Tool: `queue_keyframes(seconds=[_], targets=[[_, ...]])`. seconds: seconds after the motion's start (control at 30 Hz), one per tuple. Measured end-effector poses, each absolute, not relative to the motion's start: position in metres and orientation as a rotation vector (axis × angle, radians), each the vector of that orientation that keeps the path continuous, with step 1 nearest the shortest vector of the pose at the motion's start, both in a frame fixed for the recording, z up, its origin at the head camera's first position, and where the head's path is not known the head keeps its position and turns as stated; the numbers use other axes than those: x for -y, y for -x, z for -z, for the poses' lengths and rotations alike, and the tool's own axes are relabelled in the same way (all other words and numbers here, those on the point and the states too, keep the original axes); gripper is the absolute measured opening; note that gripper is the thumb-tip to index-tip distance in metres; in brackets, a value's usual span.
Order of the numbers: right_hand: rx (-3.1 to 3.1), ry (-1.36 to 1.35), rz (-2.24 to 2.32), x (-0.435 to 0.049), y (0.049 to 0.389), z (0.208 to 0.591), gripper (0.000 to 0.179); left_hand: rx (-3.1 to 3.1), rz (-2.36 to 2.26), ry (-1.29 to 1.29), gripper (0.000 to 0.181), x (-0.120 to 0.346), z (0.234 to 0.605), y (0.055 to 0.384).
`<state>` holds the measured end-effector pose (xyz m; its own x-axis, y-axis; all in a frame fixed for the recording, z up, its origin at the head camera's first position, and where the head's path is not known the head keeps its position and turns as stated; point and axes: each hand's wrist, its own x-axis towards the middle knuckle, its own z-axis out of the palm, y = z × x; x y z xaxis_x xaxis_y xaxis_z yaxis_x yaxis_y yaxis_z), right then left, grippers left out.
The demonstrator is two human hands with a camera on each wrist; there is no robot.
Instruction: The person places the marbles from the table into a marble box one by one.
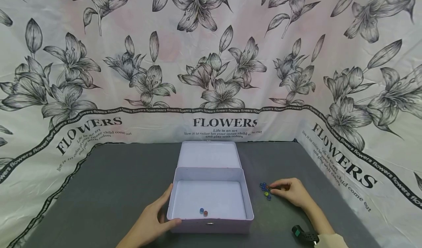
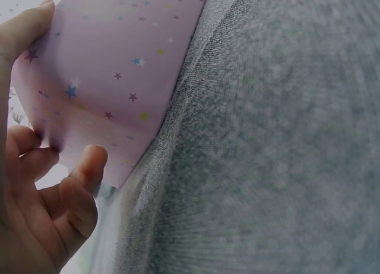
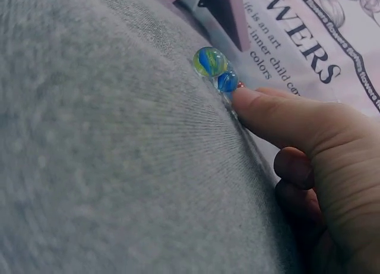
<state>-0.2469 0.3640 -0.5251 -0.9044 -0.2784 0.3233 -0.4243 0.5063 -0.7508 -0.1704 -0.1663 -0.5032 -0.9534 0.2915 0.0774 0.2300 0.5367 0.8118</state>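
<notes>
An open pale-lilac box point(image 1: 211, 226) stands with its lid point(image 1: 209, 154) tilted back. Inside lie a blue marble point(image 1: 202, 211) and a reddish-brown marble point(image 1: 206, 213). My left hand point(image 1: 150, 217) grips the box's front-left corner, thumb at the front rim and index finger along the left wall; its other fingers curl loosely beside the star-printed side point(image 2: 119, 78). Right of the box, my right hand point(image 1: 291, 193) pinches at a small cluster of glass marbles point(image 1: 263, 185). By its thumb tip sit a yellow-green and blue marble point(image 3: 209, 62), a blue marble point(image 3: 227, 81) and a reddish one, partly hidden.
Dark grey cloth point(image 1: 132, 174) covers the table. A white curtain point(image 1: 217, 76) with printed lilies and lettering hangs behind it and along both sides. A black band with a device point(image 1: 304, 235) is on my right wrist.
</notes>
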Motion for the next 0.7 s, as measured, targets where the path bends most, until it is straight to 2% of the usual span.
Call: queue_keyframes(seconds=[0.17, 0.5, 0.7], targets=[[2.564, -0.537, -1.403, -0.364, 0.246, 0.526, 0.014, -2.681, -1.413, -0.475, 0.106, 0.166, 0.503, 0.171], [2.502, -0.326, -1.577, -0.357, 0.249, 0.514, 0.025, -2.673, -1.423, -0.492, 0.105, 0.166, 0.504, 0.171], [2.383, -0.404, -1.686, -0.343, 0.261, 0.492, 0.025, -2.680, -1.425, -0.499, 0.105, 0.167, 0.503, 0.171]])
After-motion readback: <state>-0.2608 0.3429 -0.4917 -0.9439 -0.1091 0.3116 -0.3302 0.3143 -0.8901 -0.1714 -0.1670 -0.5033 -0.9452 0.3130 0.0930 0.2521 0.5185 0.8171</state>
